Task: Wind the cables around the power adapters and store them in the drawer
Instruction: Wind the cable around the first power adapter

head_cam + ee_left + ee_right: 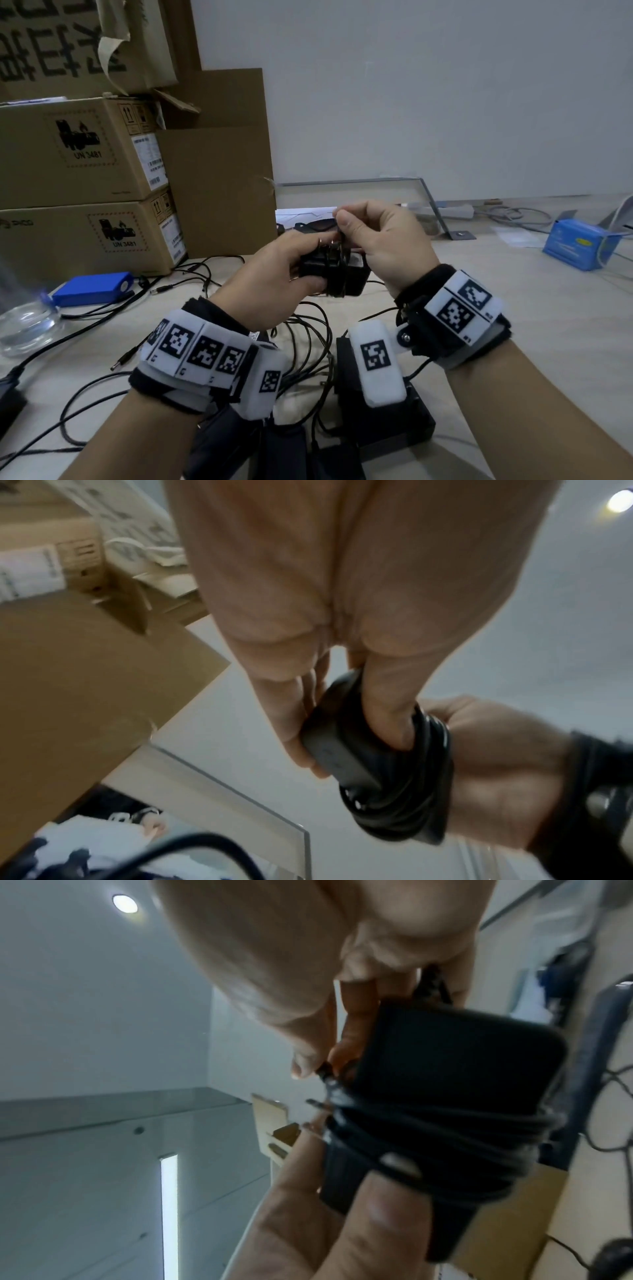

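Note:
A black power adapter (352, 279) is held up over the table, with several turns of its thin black cable (334, 274) wound round its middle. My left hand (308, 270) grips the adapter from the left, thumb on one side and fingers on the other (342, 739). My right hand (344, 228) is just above it and pinches the cable's end between thumb and forefinger (318, 1068). The wrist views show the cable windings (411, 791) tight on the adapter body (445, 1064), with the plug prongs (315, 1103) sticking out. No drawer is in view.
More black adapters (383, 421) and loose cables (308, 342) lie on the table below my wrists. Stacked cardboard boxes (85, 171) stand at the left, with a blue pack (92, 287) and a clear bottle (27, 322) before them. A blue box (579, 243) sits at the right.

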